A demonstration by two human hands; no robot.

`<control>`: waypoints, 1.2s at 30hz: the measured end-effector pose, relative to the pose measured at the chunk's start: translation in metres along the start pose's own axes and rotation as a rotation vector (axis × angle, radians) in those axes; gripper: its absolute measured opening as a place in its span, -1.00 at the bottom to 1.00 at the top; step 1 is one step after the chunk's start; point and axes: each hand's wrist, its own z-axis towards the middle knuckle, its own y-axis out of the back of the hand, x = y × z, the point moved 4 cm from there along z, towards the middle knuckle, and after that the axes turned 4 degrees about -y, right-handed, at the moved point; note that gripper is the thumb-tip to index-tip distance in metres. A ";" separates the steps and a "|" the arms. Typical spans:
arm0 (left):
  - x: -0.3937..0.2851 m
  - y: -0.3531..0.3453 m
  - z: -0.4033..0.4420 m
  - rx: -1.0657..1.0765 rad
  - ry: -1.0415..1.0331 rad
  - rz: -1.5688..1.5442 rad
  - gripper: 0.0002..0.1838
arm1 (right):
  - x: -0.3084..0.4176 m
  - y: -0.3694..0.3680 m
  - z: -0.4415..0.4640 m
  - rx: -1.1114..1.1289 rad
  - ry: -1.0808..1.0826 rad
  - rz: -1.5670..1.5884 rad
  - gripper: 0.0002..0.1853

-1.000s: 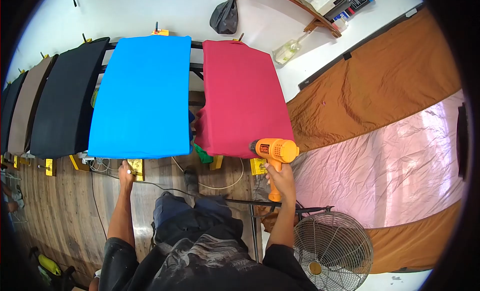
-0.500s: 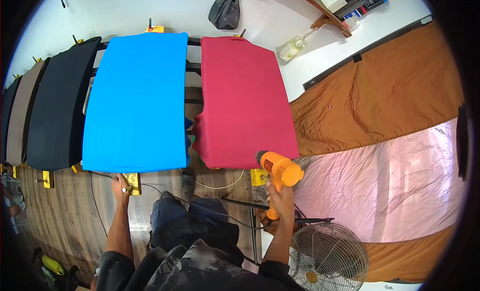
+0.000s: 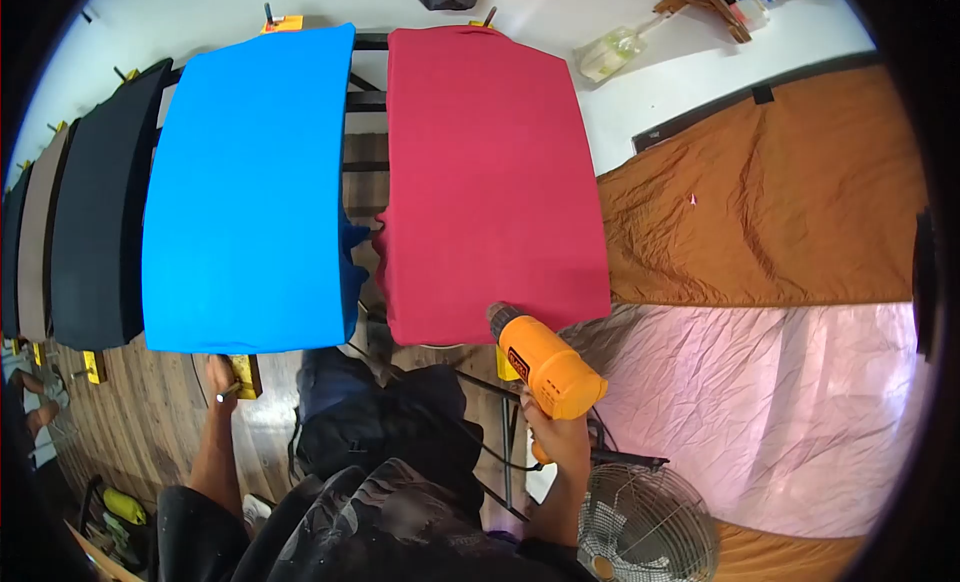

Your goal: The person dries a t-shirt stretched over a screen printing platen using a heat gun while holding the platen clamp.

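My right hand [image 3: 560, 427] is closed around the handle of an orange heat gun [image 3: 550, 367]. Its dark nozzle points up and left over the front edge of a board covered in red fabric [image 3: 490, 182]. My left hand [image 3: 221, 374] is at a yellow bracket [image 3: 245, 378] with a metal bolt, under the front edge of a board covered in blue fabric [image 3: 250, 192]. The fingers appear wrapped against the bracket's side, though the board's edge partly hides them.
Further left stand fabric-covered boards, one black [image 3: 105, 212] and one brown [image 3: 45, 242]. Brown and pale pink cloth [image 3: 760, 402] spreads on the right. A wire-caged fan [image 3: 650, 527] stands below it. A dark cable [image 3: 480, 447] runs near my legs.
The view has shifted, and the boards sit higher in it. The heat gun's nozzle has moved left along the red board's front edge, and the gun looks larger. My left hand stays by the bracket.
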 end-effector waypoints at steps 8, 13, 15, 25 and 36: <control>0.016 0.008 0.009 -0.116 0.047 0.024 -0.47 | -0.003 0.002 0.004 0.042 0.033 -0.053 -0.73; 0.032 0.020 0.025 0.163 -0.078 0.063 -0.46 | 0.013 0.001 0.007 0.016 0.005 0.011 -0.75; 0.025 0.014 0.016 0.136 -0.042 0.011 -0.46 | 0.014 0.002 0.008 -0.002 -0.010 0.008 -0.76; -0.008 0.000 -0.005 0.034 -0.056 0.032 -0.53 | 0.019 -0.004 0.014 0.001 0.028 0.048 -0.80; 0.014 0.008 0.008 0.040 0.056 -0.002 -0.48 | 0.041 -0.016 0.031 -0.118 0.100 0.020 -0.77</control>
